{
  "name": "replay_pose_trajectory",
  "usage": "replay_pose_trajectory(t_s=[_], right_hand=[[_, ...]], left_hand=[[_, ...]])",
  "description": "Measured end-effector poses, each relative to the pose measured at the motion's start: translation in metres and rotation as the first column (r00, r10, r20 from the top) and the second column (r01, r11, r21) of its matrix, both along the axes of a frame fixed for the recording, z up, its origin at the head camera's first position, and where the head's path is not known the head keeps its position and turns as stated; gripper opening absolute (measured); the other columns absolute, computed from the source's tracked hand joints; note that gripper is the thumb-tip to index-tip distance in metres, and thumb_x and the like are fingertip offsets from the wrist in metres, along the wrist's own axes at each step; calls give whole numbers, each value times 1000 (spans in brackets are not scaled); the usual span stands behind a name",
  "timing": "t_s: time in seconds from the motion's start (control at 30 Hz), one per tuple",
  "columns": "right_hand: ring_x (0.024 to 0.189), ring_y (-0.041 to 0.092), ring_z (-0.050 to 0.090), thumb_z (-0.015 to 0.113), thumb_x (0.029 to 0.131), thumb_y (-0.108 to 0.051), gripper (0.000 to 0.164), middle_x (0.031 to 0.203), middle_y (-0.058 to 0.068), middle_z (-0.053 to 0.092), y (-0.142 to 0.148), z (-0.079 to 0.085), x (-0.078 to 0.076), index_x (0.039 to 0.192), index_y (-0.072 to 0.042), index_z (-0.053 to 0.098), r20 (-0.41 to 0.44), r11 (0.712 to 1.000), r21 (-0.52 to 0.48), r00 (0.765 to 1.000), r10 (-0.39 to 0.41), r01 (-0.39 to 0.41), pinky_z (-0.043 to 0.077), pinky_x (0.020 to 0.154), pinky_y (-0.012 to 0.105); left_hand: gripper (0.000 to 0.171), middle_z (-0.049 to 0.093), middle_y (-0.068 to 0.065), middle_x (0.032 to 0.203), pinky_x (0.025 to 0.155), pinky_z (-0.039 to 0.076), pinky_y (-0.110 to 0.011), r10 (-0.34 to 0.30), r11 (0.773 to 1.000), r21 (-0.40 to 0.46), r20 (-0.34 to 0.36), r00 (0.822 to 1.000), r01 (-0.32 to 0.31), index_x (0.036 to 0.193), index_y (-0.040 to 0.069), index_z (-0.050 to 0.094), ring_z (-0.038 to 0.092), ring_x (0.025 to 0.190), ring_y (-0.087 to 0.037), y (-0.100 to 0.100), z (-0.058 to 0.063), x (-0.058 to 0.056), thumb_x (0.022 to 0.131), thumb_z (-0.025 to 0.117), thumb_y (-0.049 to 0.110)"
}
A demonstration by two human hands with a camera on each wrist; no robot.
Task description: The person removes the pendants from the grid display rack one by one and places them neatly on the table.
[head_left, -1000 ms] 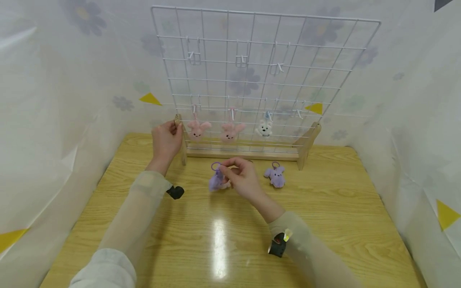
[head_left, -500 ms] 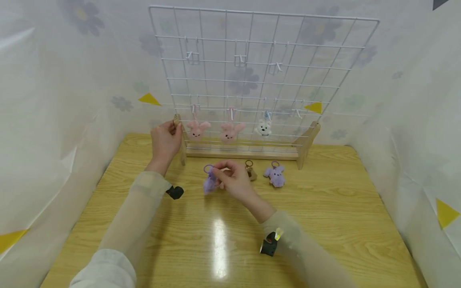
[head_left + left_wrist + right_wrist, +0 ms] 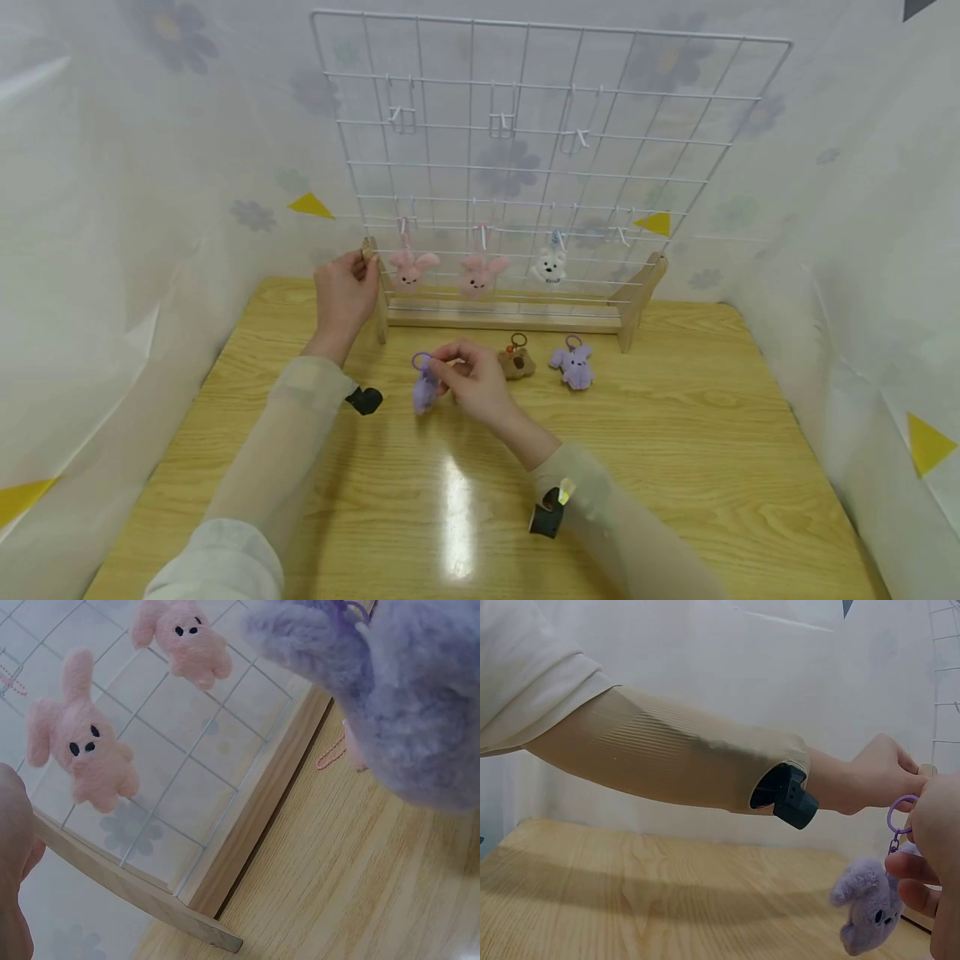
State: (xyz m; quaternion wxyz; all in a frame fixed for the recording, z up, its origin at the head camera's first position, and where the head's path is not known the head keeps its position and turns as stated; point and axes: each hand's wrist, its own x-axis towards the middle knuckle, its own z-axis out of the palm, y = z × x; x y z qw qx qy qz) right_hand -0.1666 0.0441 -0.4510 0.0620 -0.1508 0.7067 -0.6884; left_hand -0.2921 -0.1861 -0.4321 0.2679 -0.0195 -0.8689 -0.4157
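Note:
My right hand (image 3: 476, 387) pinches a purple plush keychain (image 3: 425, 393) near its ring, a little above the table in the head view. In the right wrist view the keychain's ring (image 3: 902, 814) stands up at my fingers and the plush (image 3: 870, 907) dangles below. My left hand (image 3: 347, 293) grips the top of the wooden left upright (image 3: 380, 304) of a white wire grid rack (image 3: 551, 175). Two pink bunny keychains (image 3: 409, 271) and a white bear keychain (image 3: 551, 267) hang on its lower hooks. Behind the purple plush, a pink bead chain (image 3: 330, 754) shows in the left wrist view.
A brown plush keychain (image 3: 516, 363) and another purple plush keychain (image 3: 576, 367) lie on the wooden table (image 3: 675, 467) before the rack. Bare hooks (image 3: 577, 139) sit along the upper row, and one bare hook (image 3: 619, 237) at the lower right.
My right hand has moved left and toward the front with the purple plush keychain, uncovering the brown plush keychain. My left hand has stayed on the upright.

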Motion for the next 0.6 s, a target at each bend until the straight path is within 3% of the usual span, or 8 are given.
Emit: replay_pose_trajectory(t_s=[0.17,0.6], right_hand=[[63,21,63,68,103,-2,9,103,13,67,-2,-4,2,108,4,71,20,1000,14,1000,6,-6,42,44,18],[59,13,62,67,105,-5,11,88,18,72,-8,-16,5,108,4,71,35,1000,30,999,6,-8,39,43,19]], left_hand=[[28,76,-27,103,78,66,-41,0,1000,1,-6,1000,0,112,-11,76,79,91,-33,-1,-1,-1,104,67,15],[27,76,-26,102,77,66,-40,4,1000,-4,-12,1000,-4,110,-11,76,79,90,-33,-1,-3,-4,104,68,14]])
